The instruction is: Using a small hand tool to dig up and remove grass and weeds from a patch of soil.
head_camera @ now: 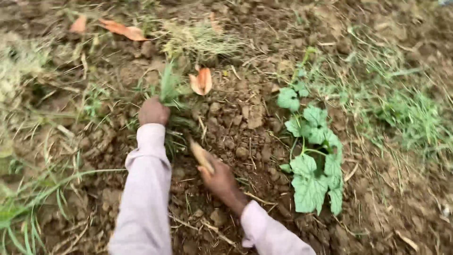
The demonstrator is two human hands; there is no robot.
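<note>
I note left hand (153, 112) fingers clenched round a grass tuft (171, 92); right hand (218, 178) fingers wrapped on a wooden handle (201, 156), soil (245, 118) beyond.

A green grass tuft (171, 92) stands upright in clumpy brown soil, its base bunched together, while a pale wooden tool handle (201, 156) slants toward its roots just beside it.

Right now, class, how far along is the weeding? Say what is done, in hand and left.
Done: bare soil around the hands. In hand: the left hand grips a grass tuft; the right hand holds a wooden handle at its base. Left: grass beyond the leafy vine.
</note>
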